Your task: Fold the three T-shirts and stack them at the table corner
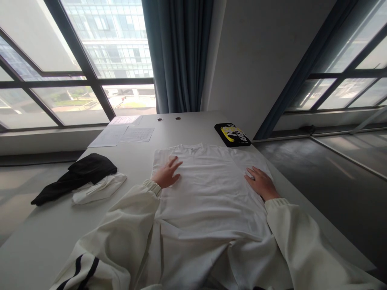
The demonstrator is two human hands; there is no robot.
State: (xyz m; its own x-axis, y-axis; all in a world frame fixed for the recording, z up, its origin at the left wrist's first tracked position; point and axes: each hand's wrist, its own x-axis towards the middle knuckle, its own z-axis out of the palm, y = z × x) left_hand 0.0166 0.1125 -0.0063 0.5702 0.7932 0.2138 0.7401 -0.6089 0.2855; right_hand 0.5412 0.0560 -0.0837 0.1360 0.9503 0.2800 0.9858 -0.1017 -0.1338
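Observation:
A white T-shirt [208, 189] is spread over the table, its neckline at the far end. Its surface is wrinkled, and the near part falls in loose folds towards my body. On the shirt's left side rests my left hand [167, 173], fingers spread. My right hand [261, 182] lies on the right side of the cloth with its fingers stretched out. Neither hand grips the fabric. Both forearms wear cream sleeves with gathered cuffs.
A folded black garment with a yellow and white print [232, 134] lies at the far right of the white table [133, 155]. To the left are a crumpled black garment [87, 171] and a white cloth [99, 189]. Paper sheets [137, 135] lie at the back left, near two round table holes.

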